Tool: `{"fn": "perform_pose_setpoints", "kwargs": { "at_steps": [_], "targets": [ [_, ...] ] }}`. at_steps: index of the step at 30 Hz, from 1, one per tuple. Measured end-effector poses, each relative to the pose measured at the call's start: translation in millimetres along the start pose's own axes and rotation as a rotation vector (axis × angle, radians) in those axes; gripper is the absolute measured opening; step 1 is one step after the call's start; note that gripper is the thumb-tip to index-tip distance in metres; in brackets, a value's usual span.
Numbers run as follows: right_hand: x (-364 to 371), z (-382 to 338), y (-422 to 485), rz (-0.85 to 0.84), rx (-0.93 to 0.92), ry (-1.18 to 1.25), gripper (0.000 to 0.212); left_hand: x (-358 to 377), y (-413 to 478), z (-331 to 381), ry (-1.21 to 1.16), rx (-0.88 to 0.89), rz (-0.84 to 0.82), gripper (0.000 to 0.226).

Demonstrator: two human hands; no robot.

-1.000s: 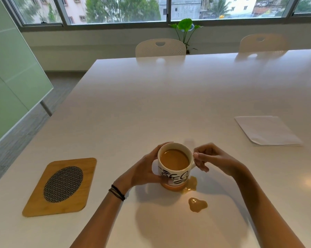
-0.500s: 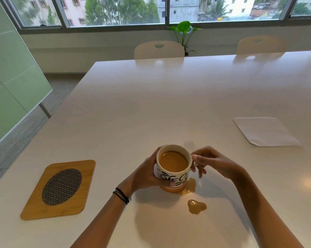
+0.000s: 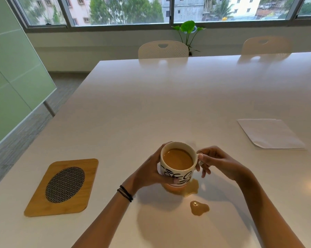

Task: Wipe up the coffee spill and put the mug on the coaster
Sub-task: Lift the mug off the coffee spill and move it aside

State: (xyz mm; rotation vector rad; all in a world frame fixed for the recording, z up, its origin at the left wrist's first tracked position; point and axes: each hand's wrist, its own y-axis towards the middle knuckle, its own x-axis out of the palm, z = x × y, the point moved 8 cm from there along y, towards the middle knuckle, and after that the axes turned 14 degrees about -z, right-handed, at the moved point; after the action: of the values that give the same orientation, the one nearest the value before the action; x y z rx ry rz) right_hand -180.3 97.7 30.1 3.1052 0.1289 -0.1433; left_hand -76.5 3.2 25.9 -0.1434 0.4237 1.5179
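Note:
A white mug [image 3: 178, 173] with black markings, full of milky coffee, is held a little above the white table [image 3: 151, 108]. My left hand [image 3: 149, 172] wraps its left side and my right hand [image 3: 217, 162] pinches its handle. Under the mug lies a brown coffee puddle [image 3: 188, 189], with a smaller puddle [image 3: 199, 208] just in front. A wooden coaster [image 3: 63, 187] with a dark woven oval centre lies to the left. A folded white napkin [image 3: 269, 133] rests at the right.
Two pale chairs [image 3: 163, 49] stand at the table's far edge, with a green plant [image 3: 187, 28] behind them under the windows. A frosted green glass partition [image 3: 13, 74] stands to the left, beyond the table's left edge.
The mug has risen slightly off the table in both hands, so more of the puddle beneath it shows. My right hand has closed in on the handle.

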Motion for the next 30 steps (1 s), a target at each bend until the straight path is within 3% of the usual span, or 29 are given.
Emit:
{"fn": "perform_pose_setpoints", "kwargs": {
  "at_steps": [4,10,14,30],
  "targets": [
    [-3,-5,-1,0.023,-0.016,-0.005,0.028,-3,6,5,0.021,0.026,-0.021,0.079],
    [-12,-10,-1,0.065,-0.044,-0.034,0.038,-9,18,6,0.055,0.05,-0.057,0.084],
    [-30,-14,-6,0.124,-0.037,-0.083,0.024,-14,39,7,0.064,0.055,-0.087,0.084],
    [-135,-9,-26,0.372,0.001,-0.102,0.03,-20,157,-14,0.055,0.022,-0.187,0.083]
  ]
}}
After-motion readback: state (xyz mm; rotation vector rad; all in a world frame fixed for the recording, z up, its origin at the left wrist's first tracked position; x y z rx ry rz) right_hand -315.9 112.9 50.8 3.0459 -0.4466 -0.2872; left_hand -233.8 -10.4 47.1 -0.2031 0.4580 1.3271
